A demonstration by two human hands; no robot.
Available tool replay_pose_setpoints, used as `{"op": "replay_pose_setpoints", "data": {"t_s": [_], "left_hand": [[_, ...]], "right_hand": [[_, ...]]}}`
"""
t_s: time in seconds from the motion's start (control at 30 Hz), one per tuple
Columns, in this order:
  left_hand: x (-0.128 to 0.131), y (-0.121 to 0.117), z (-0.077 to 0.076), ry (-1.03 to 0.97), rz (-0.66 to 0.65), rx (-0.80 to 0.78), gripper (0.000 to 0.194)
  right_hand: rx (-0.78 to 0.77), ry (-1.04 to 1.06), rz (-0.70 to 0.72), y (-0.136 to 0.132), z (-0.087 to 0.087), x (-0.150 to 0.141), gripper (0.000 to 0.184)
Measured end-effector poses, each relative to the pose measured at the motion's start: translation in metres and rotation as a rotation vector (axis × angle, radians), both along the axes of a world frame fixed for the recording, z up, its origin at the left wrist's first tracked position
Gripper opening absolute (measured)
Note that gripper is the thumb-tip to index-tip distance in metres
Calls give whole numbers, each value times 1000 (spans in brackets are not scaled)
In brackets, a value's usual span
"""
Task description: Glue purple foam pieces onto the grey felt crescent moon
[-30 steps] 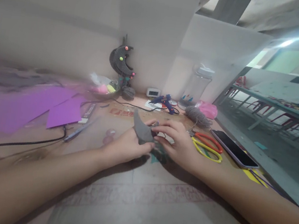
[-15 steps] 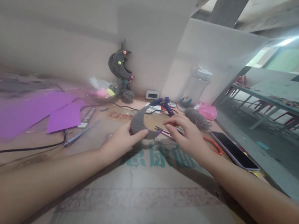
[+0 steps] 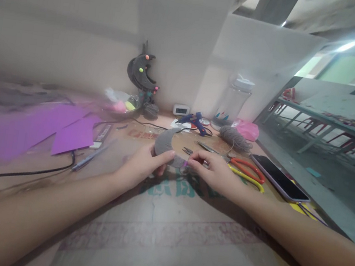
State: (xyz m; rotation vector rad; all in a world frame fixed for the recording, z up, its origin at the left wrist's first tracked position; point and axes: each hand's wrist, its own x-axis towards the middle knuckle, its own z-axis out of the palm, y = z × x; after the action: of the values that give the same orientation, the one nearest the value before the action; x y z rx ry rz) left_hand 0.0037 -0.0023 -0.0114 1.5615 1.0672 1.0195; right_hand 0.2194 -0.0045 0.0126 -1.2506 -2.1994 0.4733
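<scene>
A grey yarn-wrapped crescent moon is held up over the middle of the table. My left hand grips its lower curve, thumb on the front face. At the crescent's right tip, a small purple end shows. My right hand pinches at this tip with thumb and forefinger; whether a strand is also between the fingers cannot be made out. Just behind the right hand lie scissors with orange handles and a tool with a yellow handle.
A blue glue gun, a small digital clock, a grey yarn ball and a clear bottle stand behind. A dark crescent ornament is by the wall. Purple sheets and a cable lie left, a phone right.
My right hand has come down and left onto the crescent's tip, its fingers closing there. The scissors and yellow handle show more behind it. My left hand keeps its hold.
</scene>
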Motion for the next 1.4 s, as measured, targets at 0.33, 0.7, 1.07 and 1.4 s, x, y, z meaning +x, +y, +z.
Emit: {"op": "replay_pose_setpoints", "data": {"t_s": [0.33, 0.7, 1.07, 1.4], "left_hand": [[1, 8, -8, -140, 40, -28, 33], [2, 9, -9, -126, 75, -21, 30], [1, 10, -10, -53, 89, 71, 38], [3, 8, -5, -102, 135, 1, 27]], "right_hand": [[-144, 403, 52, 6, -8, 4, 20], [-154, 579, 112, 16, -16, 9, 21], [226, 295, -53, 41, 4, 36, 18], [242, -74, -406, 119, 17, 52, 25]]}}
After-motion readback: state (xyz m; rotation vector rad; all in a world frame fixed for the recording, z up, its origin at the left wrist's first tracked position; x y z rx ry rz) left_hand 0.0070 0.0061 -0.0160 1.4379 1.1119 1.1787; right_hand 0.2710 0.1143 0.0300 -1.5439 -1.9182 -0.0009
